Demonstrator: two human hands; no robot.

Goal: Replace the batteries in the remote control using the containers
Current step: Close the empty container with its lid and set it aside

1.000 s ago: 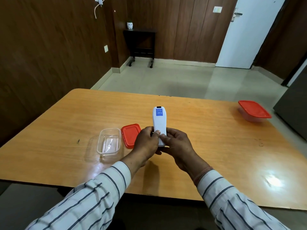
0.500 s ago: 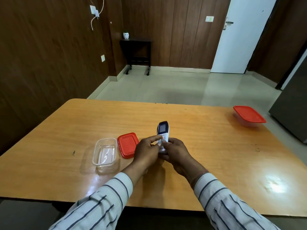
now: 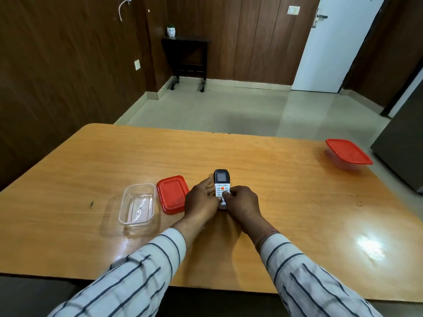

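Note:
A white remote control (image 3: 221, 182) with a dark screen and an orange button lies face up, low over the wooden table (image 3: 286, 197), near its middle. My left hand (image 3: 201, 200) grips its left side. My right hand (image 3: 242, 202) holds its lower right, the thumb on the buttons. Left of my hands an open clear container (image 3: 136, 204) stands with nothing visible in it, its red lid (image 3: 172, 193) lying flat beside it. A second clear container with a red lid on (image 3: 348, 154) sits at the table's far right corner. No batteries are in view.
Beyond the table is tiled floor, with a small dark side table (image 3: 186, 60) against the wood-panelled wall and a white door (image 3: 338, 42) at the back right. A dark cabinet (image 3: 402, 143) stands just past the table's right edge.
The remote was held up with its back towards me; it has been turned face up and lowered towards the table. Both hands stayed on it.

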